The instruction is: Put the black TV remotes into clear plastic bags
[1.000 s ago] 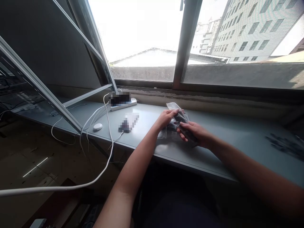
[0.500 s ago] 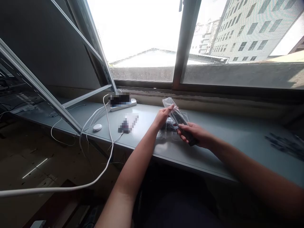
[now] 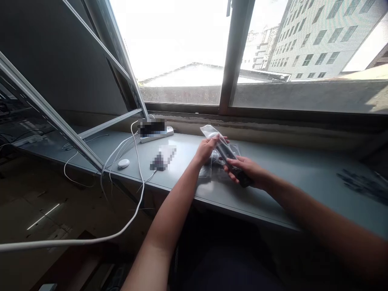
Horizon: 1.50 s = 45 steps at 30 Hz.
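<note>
My left hand (image 3: 207, 149) is closed on a clear plastic sleeve (image 3: 209, 129), gripping it near its upper end. Inside the sleeve is a long, flat, dark object (image 3: 244, 179); its exact kind does not show. My right hand (image 3: 250, 169) wraps round the lower part of the dark object, thumb on top and fingers underneath. Sleeve and object are held tilted above the table, the sleeve's free end pointing toward the window. Beneath and behind my hands lie clear plastic bags (image 3: 205, 173), partly hidden.
On the grey table (image 3: 297, 178), a power strip (image 3: 157, 135) and a white round puck (image 3: 123, 163) lie to the left. White cables (image 3: 138, 153) hang over the front edge. A metal frame (image 3: 57, 113) leans there. Dark strips (image 3: 360, 184) lie far right.
The sleeve's free end has shifted slightly left and the sleeve seems to cover more of the dark object. My right hand has barely moved.
</note>
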Motion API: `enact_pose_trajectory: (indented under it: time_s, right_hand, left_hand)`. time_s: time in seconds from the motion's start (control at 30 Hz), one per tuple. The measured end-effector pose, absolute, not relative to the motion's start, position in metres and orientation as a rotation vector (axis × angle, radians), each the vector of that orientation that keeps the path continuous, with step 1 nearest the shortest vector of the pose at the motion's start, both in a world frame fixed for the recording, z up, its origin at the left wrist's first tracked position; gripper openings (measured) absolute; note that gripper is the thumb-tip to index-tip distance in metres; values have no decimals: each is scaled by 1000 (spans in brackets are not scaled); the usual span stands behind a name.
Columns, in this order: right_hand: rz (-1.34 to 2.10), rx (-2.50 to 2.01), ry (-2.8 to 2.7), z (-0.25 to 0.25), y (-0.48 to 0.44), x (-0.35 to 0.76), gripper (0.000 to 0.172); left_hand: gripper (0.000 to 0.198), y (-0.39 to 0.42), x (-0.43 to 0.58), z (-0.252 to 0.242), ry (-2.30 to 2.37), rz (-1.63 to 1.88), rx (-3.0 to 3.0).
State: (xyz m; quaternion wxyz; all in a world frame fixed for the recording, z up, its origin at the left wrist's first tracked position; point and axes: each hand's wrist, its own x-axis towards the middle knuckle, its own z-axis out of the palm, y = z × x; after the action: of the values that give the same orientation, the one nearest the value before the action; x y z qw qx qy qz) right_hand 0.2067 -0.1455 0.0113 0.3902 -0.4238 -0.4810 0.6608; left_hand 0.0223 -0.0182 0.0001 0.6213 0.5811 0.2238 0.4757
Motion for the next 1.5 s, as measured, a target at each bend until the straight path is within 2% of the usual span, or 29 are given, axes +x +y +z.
enact_pose_trajectory:
  time_s: [0.1,0.33,0.67,0.77,0.9,1.17,1.3,1.5]
  right_hand:
    - [1680,-1066,-1231,12,-146,207,46]
    - [1632,-1085,-1166,15,-146,206,43]
    - [1615,-1039,-1127,18,-144,213,30]
    - [1514,-1031,-1044,23,-143,212,25]
    - [1453,-986,-969,27,-144,209,18]
    - [1549,-984,-1117,21,-146,212,58]
    - [1489,-1005,-1090,21,-145,212,59]
    - [1445,-1017,-1098,18,-143,213,58]
  left_hand:
    - [63,-16,22,-3,578,1135,1323]
    - [59,-19,26,-7,550,927,1421]
    - [28,-4,8,9,657,1507,688]
    - [26,-2,7,9,730,1529,571]
    - [31,-8,11,10,692,1430,732]
    - [38,-17,17,10,487,1046,932]
    - [37,-15,14,10,516,1037,938]
    - [27,-8,7,11,616,1305,787]
